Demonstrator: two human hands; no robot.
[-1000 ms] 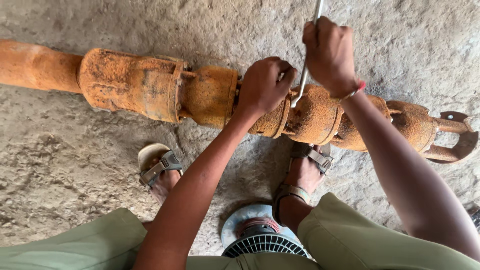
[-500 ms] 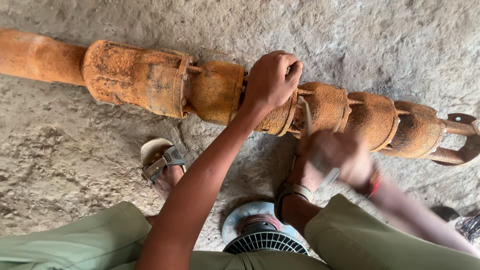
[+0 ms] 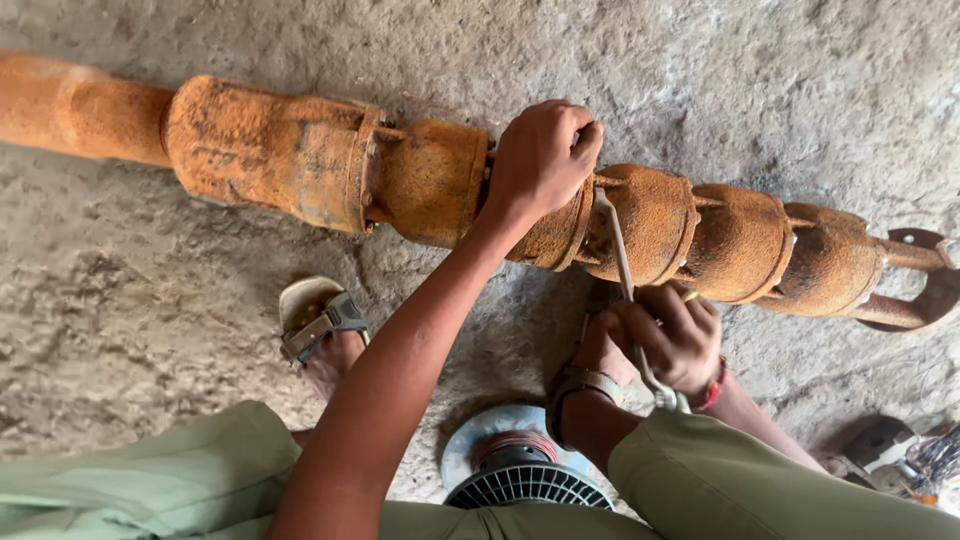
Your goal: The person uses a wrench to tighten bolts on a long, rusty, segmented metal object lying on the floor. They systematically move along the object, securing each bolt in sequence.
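Nearest the camera: green trouser knees [image 3: 150,470], then a small motor with a finned cover [image 3: 525,470] standing on the floor between the feet. Sandalled left foot [image 3: 320,335] flat on the concrete; the other sandal [image 3: 585,375] sits just under the right hand.

Right hand [image 3: 670,340]: grip clenched around the lower shaft of a thin metal wrench [image 3: 625,285]. The tool runs up from the hand to the joint between two rusty stages, its head seated at the flange there. Can't tell from this angle whether it's on a nut or a stud.

Left hand [image 3: 540,160]: grip closed over the top of the rusty pump body [image 3: 430,180], fingers curled at the same flange, right beside the wrench head. Looks like it's steadying the body, possibly pinching a fastener; fingertips hide what.

Pump body lies lengthwise across the concrete floor [image 3: 150,300], wide casing left, stacked bowl stages right, forked end piece [image 3: 915,285] far right.

Progress, my read: early. All stages look mated, tie studs visible along the joints, no loose parts or removed bolts on the floor. Work is at one flange joint only; the other joints look untouched.
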